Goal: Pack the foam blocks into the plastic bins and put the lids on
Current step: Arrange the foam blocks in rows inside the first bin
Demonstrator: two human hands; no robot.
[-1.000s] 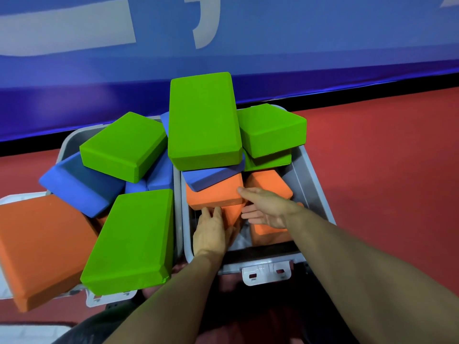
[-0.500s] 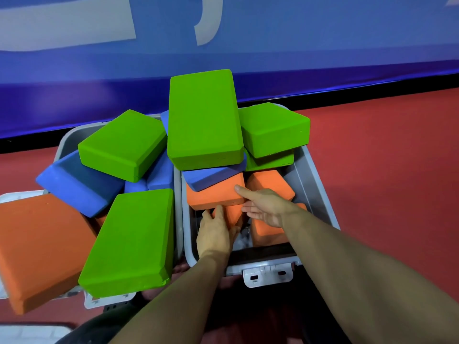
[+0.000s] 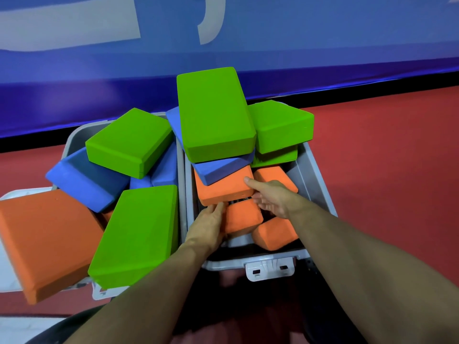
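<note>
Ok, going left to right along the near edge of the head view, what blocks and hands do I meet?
Big orange block → near green block → left hand → small orange block → right hand, with the right bin's grey wall beyond it.

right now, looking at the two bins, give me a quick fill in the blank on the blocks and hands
1. Both hands reach into the ____ bin.
2. The right hand has its thumb on top of a block coloured ____.
3. The tallest block on the pile is ____.
4. The left hand touches an orange block lying ____ the one under the right thumb.

Missing words: right; orange; green; below
</note>
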